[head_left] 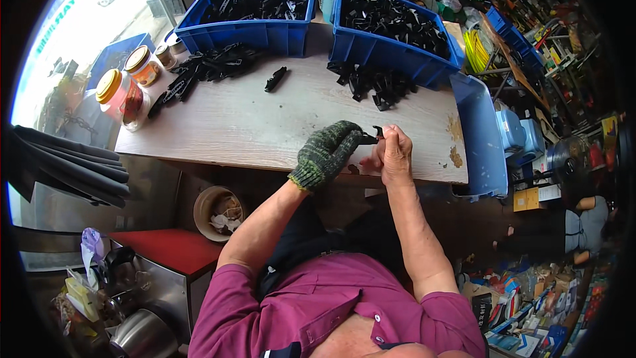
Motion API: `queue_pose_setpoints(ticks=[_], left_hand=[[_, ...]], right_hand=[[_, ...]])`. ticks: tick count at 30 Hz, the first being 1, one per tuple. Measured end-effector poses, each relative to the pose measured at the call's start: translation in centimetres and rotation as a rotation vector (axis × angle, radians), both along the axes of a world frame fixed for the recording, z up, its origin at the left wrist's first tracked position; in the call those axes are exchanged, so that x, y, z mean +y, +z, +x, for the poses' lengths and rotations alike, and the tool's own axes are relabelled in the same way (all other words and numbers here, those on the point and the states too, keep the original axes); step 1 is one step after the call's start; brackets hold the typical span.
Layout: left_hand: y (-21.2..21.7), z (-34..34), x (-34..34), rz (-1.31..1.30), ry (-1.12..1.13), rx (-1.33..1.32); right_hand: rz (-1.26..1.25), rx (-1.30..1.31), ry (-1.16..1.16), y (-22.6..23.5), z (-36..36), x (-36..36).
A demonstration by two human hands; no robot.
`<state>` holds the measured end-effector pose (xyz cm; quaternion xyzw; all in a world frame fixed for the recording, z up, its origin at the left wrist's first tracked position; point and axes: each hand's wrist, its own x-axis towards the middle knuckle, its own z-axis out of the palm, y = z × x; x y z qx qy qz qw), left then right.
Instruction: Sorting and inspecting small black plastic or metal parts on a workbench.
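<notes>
My left hand (329, 152), in a green knitted glove, and my bare right hand (395, 152) meet over the near edge of a pale wooden table (252, 126). Together they pinch a small black plastic part (372, 136) between the fingertips. A loose heap of similar black parts (377, 84) lies just beyond my hands. Another heap (205, 66) spreads at the far left, and a single black part (275, 79) lies alone mid-table.
Two blue bins (248, 30) (391, 50) full of black parts stand at the table's far side. Jars with yellow lids (122, 96) stand at the left edge. A blue tray (480, 139) hangs off the right end. A red stool (169, 248) and shop clutter surround me.
</notes>
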<state>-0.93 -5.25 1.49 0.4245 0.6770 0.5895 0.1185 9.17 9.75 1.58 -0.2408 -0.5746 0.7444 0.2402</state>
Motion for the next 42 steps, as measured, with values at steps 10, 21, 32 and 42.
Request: queue_pose_setpoints(ticks=[10, 21, 32, 42], left_hand=[[-2.4, 1.3, 3.5, -0.01, 0.1, 0.018], [-2.9, 1.9, 4.7, 0.144, 0.177, 0.364], [1.1, -14.0, -1.9, -0.747, 0.611, 0.476], [-0.7, -10.6, -1.7, -0.573, 0.512, 0.702]], right_hand=[[0.31, 0.093, -0.153, -2.1, -0.5, 0.7], [0.288, 0.045, -0.18, -0.5, 0.2, 0.4], [-0.088, -0.11, -0.804, 3.8, 1.9, 11.5], [0.113, -0.542, -0.283, 0.5, -3.3, 9.2]])
